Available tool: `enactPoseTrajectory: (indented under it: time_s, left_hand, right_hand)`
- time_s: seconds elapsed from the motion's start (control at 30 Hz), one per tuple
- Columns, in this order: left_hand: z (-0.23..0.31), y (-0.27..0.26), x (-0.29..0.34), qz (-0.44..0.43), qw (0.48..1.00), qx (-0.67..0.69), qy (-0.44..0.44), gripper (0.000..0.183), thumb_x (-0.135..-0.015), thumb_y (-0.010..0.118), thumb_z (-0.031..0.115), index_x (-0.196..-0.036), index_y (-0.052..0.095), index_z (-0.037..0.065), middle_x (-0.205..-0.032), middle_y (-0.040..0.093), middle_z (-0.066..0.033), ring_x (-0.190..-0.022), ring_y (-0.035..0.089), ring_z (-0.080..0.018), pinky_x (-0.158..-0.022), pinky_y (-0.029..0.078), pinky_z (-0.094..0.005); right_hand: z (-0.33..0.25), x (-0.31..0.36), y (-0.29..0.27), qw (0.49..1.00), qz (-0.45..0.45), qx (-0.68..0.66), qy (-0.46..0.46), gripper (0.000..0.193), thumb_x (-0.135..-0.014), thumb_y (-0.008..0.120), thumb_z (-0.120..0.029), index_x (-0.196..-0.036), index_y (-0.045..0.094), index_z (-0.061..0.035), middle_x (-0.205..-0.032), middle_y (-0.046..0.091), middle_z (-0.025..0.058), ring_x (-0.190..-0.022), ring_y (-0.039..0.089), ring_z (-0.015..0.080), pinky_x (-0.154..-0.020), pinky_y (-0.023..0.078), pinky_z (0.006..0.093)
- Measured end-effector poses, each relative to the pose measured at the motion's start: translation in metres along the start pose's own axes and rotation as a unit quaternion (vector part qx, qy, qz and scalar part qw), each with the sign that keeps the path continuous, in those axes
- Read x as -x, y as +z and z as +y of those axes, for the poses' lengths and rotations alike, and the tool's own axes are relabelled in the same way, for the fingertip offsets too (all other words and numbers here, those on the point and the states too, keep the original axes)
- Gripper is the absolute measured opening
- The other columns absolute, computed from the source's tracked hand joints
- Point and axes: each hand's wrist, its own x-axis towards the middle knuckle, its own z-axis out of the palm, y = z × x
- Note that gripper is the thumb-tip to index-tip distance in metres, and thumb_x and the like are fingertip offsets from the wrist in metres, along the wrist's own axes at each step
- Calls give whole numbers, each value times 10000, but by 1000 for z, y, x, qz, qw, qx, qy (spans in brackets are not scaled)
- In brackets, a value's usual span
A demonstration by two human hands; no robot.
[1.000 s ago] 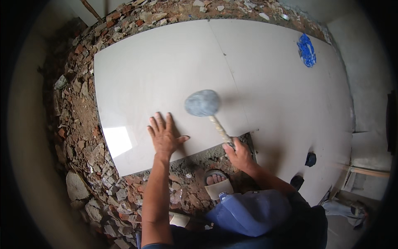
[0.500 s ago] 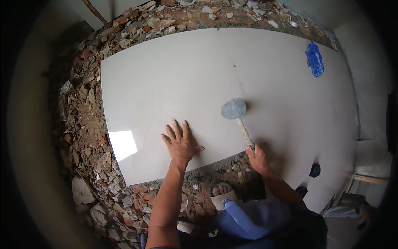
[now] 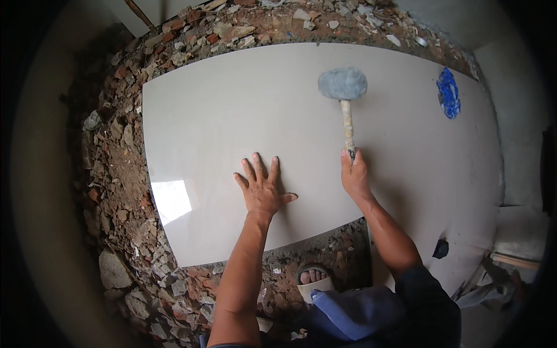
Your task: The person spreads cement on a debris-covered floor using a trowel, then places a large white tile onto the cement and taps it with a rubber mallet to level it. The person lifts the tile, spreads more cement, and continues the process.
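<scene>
Large pale glossy floor tiles (image 3: pixel 214 116) lie in front of me, over a bed of rubble and mortar. My left hand (image 3: pixel 261 188) rests on the near part of the left tile, fingers spread and nothing in it. In my right hand (image 3: pixel 355 174) is a rubber mallet (image 3: pixel 343 84), gripped by its light, worn handle. Its grey head is raised above the tiles, toward their far side. The joint line between the tiles is mostly hidden behind the mallet.
Broken bricks and stones (image 3: pixel 122 133) border the tiles on the left and far sides. Crumpled blue material (image 3: pixel 448 94) lies at the far right, a small black object (image 3: pixel 441 249) at the near right. My sandalled foot (image 3: pixel 314 280) stands on rubble by the near edge. A wall (image 3: pixel 510 104) rises at right.
My right hand has lifted the mallet and carried it farther away from me. My left hand has slid slightly forward and to the right on the tile, still spread.
</scene>
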Motion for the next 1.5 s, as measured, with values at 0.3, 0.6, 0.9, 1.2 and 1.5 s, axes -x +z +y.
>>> enactPoseTrajectory:
  time_s: [0.3,0.6,0.9,1.2,1.5]
  left_hand:
    - [2,-1,-2,-10,1000,-14,-4,1103,-651,689,708,-1528,197,253,-1577,83,-216,-1438,45,-475,-1097,129,-676]
    - [1,2,-1,14,1000,-2,-5,1117,-625,732,679,-1518,235,226,-1566,95,-242,-1434,48,-481,-1094,144,-673]
    - [0,2,8,14,1000,9,4,1118,-622,748,659,-1517,245,216,-1571,97,-229,-1450,61,-435,-1097,153,-665]
    - [-17,25,37,-6,998,-31,57,1120,-615,776,613,-1517,236,227,-1594,109,-147,-1470,108,-331,-1104,169,-655]
    - [-23,24,31,12,997,-22,78,1116,-625,774,607,-1521,231,223,-1588,135,-154,-1468,114,-339,-1098,164,-657]
  right_hand:
    - [-1,10,12,991,-40,121,-44,370,-942,567,-349,-917,520,18,-677,608,244,-682,607,471,-614,469,516]
    - [-5,25,-2,996,3,71,-60,415,-947,543,-391,-894,541,21,-660,604,239,-649,608,460,-600,470,509]
    - [-1,64,-29,999,-39,22,-3,374,-933,576,-357,-909,542,14,-698,618,221,-682,623,435,-613,483,473]
    - [19,153,-22,990,-117,66,33,412,-925,579,-374,-860,516,27,-669,598,259,-657,613,455,-589,485,492]
    - [17,150,-21,989,-135,58,9,433,-922,585,-383,-810,501,27,-606,586,231,-593,603,437,-542,472,488]
